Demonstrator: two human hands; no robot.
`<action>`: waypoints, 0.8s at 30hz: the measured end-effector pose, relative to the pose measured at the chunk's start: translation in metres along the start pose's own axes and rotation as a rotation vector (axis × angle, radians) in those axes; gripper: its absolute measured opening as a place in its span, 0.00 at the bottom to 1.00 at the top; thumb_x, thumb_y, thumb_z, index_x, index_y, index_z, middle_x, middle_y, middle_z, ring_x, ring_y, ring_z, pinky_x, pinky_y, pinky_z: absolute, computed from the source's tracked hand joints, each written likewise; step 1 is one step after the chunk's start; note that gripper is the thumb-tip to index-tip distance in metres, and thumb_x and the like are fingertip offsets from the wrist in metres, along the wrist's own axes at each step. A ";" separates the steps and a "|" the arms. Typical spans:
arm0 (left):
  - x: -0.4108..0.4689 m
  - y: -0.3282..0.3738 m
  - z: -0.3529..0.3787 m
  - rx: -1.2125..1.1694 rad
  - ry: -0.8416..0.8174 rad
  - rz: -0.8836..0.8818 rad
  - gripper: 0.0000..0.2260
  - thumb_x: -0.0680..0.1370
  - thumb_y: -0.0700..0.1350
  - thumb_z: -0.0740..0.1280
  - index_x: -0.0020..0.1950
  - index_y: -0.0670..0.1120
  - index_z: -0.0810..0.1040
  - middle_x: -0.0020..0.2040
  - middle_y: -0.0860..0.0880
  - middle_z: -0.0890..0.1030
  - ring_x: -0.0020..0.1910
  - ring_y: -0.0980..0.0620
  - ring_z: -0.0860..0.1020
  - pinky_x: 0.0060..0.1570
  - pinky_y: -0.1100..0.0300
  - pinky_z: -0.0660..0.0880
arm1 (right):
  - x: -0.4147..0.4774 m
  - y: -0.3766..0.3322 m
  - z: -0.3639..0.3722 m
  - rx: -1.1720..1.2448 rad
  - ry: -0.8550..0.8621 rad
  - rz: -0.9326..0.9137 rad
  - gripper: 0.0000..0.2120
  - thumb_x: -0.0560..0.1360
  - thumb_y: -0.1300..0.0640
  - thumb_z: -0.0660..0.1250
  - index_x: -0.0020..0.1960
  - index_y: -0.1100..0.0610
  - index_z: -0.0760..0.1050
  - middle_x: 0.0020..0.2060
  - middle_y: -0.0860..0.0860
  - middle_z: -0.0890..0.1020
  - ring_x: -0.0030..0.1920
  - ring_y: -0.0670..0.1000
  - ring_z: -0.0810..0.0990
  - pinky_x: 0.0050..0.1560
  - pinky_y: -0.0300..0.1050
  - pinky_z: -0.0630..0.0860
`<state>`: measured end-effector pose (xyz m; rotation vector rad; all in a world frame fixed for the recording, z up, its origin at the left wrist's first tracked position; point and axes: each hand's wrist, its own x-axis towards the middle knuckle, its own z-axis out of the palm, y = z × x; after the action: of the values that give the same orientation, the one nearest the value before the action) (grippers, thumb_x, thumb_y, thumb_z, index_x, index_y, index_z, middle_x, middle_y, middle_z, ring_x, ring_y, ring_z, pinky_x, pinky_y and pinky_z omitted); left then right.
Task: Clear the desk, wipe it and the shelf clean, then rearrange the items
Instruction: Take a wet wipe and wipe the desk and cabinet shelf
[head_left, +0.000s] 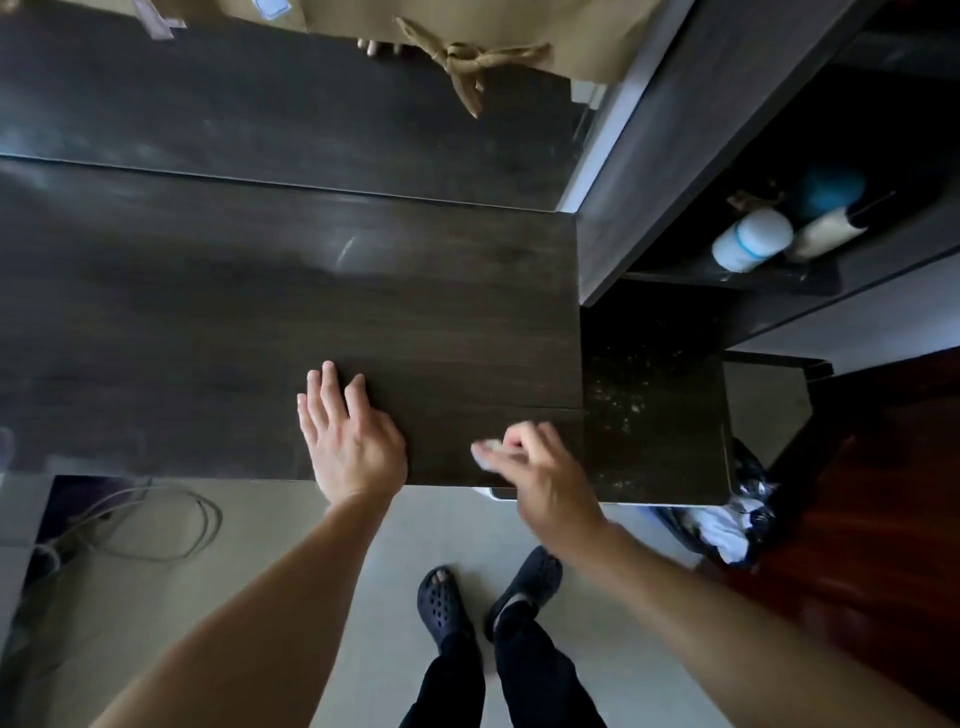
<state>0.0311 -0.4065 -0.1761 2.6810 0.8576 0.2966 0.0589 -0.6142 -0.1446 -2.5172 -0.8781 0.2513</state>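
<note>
The dark wooden desk (249, 312) fills the middle of the head view, its top bare. My left hand (349, 435) lies flat on the desk near the front edge, fingers straight and spread. To its right, my right hand (535, 475) pinches a small white wipe (487, 451) against the desk top, blurred by motion. A lower dark shelf surface (654, 405) speckled with dust and crumbs sits just right of the desk. Higher on the right, a shelf compartment (727, 273) holds a white container (750, 240), a cream roller (826, 235) and a blue round object (831, 192).
A mirror (291, 104) backs the desk, with a beige curtain and knotted tie (467, 60) above. Below the desk, grey cables (156, 525) lie on the pale floor at left. A black bag of rubbish (727, 525) stands at right. My feet in black clogs (488, 597) stand on the floor.
</note>
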 end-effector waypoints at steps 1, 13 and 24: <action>0.000 0.000 0.000 -0.001 0.004 0.003 0.18 0.74 0.41 0.57 0.62 0.38 0.73 0.71 0.36 0.67 0.72 0.37 0.61 0.73 0.43 0.54 | -0.024 0.000 0.000 0.002 -0.064 -0.034 0.21 0.70 0.70 0.64 0.57 0.51 0.78 0.44 0.52 0.74 0.44 0.52 0.70 0.37 0.42 0.68; -0.031 0.054 -0.002 -0.047 -0.045 0.034 0.15 0.72 0.40 0.59 0.57 0.40 0.75 0.68 0.36 0.69 0.70 0.36 0.64 0.70 0.42 0.59 | -0.145 0.139 -0.066 -0.064 0.000 0.616 0.14 0.70 0.72 0.62 0.48 0.54 0.71 0.43 0.53 0.77 0.43 0.57 0.77 0.37 0.47 0.69; -0.062 0.130 0.051 0.003 0.074 -0.146 0.15 0.76 0.42 0.58 0.61 0.42 0.73 0.71 0.41 0.68 0.73 0.40 0.60 0.73 0.45 0.53 | 0.010 0.238 -0.055 -0.073 0.118 0.469 0.12 0.76 0.63 0.62 0.55 0.58 0.81 0.52 0.58 0.79 0.51 0.63 0.77 0.46 0.48 0.72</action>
<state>0.0649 -0.5550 -0.1836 2.6067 1.0704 0.3615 0.2126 -0.7922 -0.2101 -2.7452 -0.2457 0.2169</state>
